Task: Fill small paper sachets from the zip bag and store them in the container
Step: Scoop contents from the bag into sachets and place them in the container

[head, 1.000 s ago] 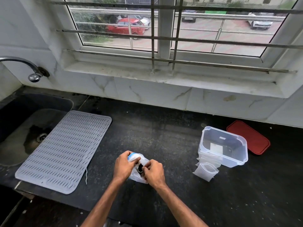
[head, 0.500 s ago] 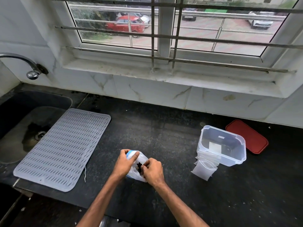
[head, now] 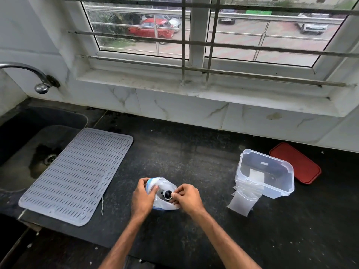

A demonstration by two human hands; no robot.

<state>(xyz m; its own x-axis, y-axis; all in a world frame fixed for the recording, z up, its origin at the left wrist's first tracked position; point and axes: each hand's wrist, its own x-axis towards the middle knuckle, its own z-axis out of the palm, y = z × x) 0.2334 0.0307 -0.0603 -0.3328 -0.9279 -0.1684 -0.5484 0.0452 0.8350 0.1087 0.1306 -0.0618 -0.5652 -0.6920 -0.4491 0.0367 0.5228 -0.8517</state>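
Observation:
A clear zip bag with a blue strip sits on the black counter between both hands. My left hand grips its left edge near the blue strip. My right hand pinches the bag's right side, with a small dark round thing showing at its fingertips; whether it lies inside the bag I cannot tell. To the right stands a clear plastic container, open, with a white slip inside. Translucent sachets lean against its front left corner.
A red lid lies behind the container on the right. A grey ribbed drying mat overlaps the sink at left, under a tap. The counter's front edge runs just below my wrists.
Both hands have pulled the bag's mouth wider apart, and the dark round thing now shows at my right fingertips. The container and sachets have not moved.

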